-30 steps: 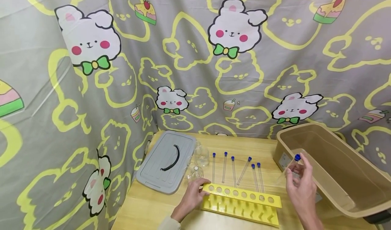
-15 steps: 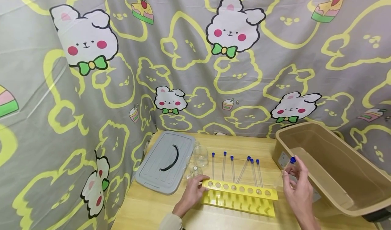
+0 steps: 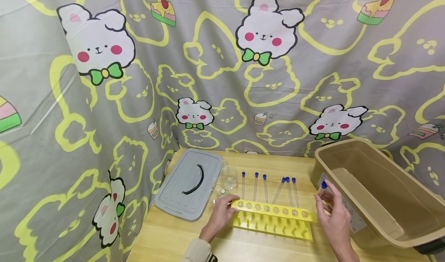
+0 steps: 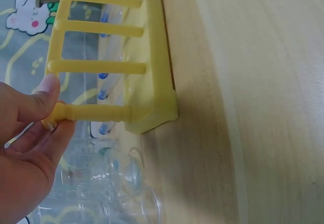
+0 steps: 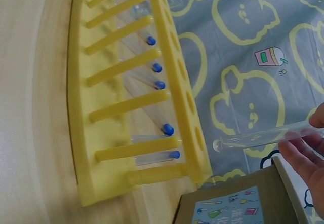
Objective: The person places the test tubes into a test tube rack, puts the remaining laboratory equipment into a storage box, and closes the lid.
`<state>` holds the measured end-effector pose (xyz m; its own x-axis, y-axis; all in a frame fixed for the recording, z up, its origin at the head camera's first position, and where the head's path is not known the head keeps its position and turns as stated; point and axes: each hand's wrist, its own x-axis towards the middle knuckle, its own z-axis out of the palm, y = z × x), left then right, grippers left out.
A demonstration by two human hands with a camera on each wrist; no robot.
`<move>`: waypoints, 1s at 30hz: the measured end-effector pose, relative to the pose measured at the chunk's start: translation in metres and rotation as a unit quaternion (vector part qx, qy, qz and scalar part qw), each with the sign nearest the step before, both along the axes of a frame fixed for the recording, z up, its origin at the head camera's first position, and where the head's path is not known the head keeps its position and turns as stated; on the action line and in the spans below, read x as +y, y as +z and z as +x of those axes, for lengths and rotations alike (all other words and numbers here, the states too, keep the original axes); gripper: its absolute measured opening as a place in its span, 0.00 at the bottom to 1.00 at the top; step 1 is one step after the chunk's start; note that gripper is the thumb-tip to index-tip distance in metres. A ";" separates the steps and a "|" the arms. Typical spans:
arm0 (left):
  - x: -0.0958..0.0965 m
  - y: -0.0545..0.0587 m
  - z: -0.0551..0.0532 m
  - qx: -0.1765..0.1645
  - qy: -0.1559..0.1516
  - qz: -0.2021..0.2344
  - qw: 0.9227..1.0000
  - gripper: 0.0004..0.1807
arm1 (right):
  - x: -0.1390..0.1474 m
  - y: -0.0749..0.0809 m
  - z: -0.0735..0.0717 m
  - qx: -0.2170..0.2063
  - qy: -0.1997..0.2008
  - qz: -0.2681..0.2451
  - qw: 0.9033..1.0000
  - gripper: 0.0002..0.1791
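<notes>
A yellow test tube rack (image 3: 272,211) stands on the table, with a row of holes along its top plate. My left hand (image 3: 220,215) grips its left end, thumb and fingers round the corner of the top plate in the left wrist view. My right hand (image 3: 334,217) holds a clear glass test tube (image 5: 253,139) with a blue stopper (image 3: 324,184), just past the rack's right end. In the right wrist view the tube's rounded bottom points at the top plate, beside the end holes. Several blue-stoppered test tubes (image 3: 256,175) lie on the table behind the rack.
Clear glass vessels (image 3: 228,177) stand left of the lying tubes, close to my left hand. A grey lid (image 3: 191,184) with a black handle lies at the left. A large brown bin (image 3: 325,165) stands at the right, beside my right hand. A patterned curtain (image 3: 222,61) hangs behind.
The rack has slid away from me with my left hand on it, and the right-hand lying tubes have shifted back slightly. My right hand has brought its test tube left towards the rack.
</notes>
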<state>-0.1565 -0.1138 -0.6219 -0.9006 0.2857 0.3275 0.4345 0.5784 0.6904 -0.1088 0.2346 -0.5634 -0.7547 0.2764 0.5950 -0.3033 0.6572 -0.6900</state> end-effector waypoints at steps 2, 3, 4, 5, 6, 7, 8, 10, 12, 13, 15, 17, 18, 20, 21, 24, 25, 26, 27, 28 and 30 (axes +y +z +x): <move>0.001 0.000 -0.001 -0.002 0.005 -0.004 1.000 0.21 | 0.000 -0.003 -0.001 0.002 0.002 0.003 1.000 0.43; 0.002 0.000 -0.002 -0.002 0.006 -0.004 1.000 0.21 | 0.000 -0.004 -0.001 0.007 0.003 0.003 1.000 0.43; 0.002 0.000 -0.003 -0.002 0.008 -0.005 1.000 0.22 | 0.000 -0.005 -0.002 0.011 0.005 0.004 1.000 0.43; 0.003 -0.001 -0.003 -0.002 0.009 -0.002 1.000 0.22 | 0.000 -0.006 -0.003 0.017 0.007 0.006 1.000 0.43; 0.003 -0.001 -0.004 -0.002 0.009 0.001 1.000 0.22 | 0.000 -0.007 -0.004 0.022 0.009 0.008 1.000 0.43; 0.003 -0.002 -0.004 -0.002 0.008 0.007 1.000 0.22 | 0.001 -0.008 -0.005 0.027 0.012 0.008 1.000 0.43; 0.004 -0.002 -0.005 -0.002 0.008 0.011 1.000 0.22 | 0.001 -0.009 -0.006 0.031 0.014 0.008 0.999 0.44; 0.004 -0.003 -0.006 -0.002 0.009 0.017 1.000 0.22 | 0.001 -0.011 -0.008 0.032 0.015 0.009 0.999 0.44; 0.005 -0.003 -0.007 -0.006 0.011 0.022 1.000 0.22 | 0.001 -0.012 -0.010 0.028 0.013 0.006 1.000 0.46; 0.005 -0.003 -0.008 -0.010 0.011 0.026 1.000 0.21 | 0.001 -0.014 -0.010 0.024 0.012 0.003 1.000 0.46; 0.006 -0.004 -0.009 -0.016 0.011 0.030 0.999 0.21 | 0.001 -0.016 -0.012 0.021 0.010 0.000 1.000 0.46; 0.006 -0.004 -0.010 -0.020 0.011 0.033 0.999 0.21 | 0.001 -0.019 -0.013 0.023 0.012 -0.003 1.000 0.42; 0.006 -0.004 -0.010 -0.021 0.012 0.035 0.999 0.21 | 0.000 -0.021 -0.013 0.026 0.014 -0.003 1.000 0.40; 0.007 -0.004 -0.011 -0.020 0.014 0.035 0.999 0.21 | 0.000 -0.023 -0.014 0.032 0.017 -0.002 0.999 0.36; 0.007 -0.004 -0.011 -0.020 0.016 0.034 0.999 0.21 | 0.000 -0.024 -0.015 0.034 0.020 -0.002 0.999 0.34; 0.008 -0.003 -0.012 -0.015 0.019 0.031 0.999 0.21 | -0.002 -0.027 -0.017 0.031 0.027 -0.005 0.999 0.31; 0.008 -0.003 -0.013 -0.013 0.019 0.031 0.999 0.21 | -0.002 -0.028 -0.017 0.030 0.029 -0.006 0.999 0.31; 0.008 -0.002 -0.013 -0.010 0.018 0.031 0.999 0.21 | -0.002 -0.029 -0.018 0.028 0.030 -0.007 0.999 0.30; 0.008 -0.002 -0.014 -0.011 0.017 0.032 0.999 0.21 | -0.003 -0.030 -0.019 0.027 0.030 -0.007 0.999 0.30; 0.009 -0.002 -0.015 -0.008 0.016 0.032 0.999 0.21 | -0.003 -0.031 -0.019 0.026 0.028 -0.008 0.999 0.30; 0.009 -0.003 -0.016 -0.010 0.015 0.035 0.999 0.21 | -0.004 -0.033 -0.020 0.026 0.028 -0.009 0.999 0.29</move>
<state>-0.1730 -0.1046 -0.6246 -0.9146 0.2357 0.3284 0.4043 0.5407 0.7377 -0.1289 0.2304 -0.5961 -0.7378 0.2465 0.6283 -0.3743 0.6253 -0.6848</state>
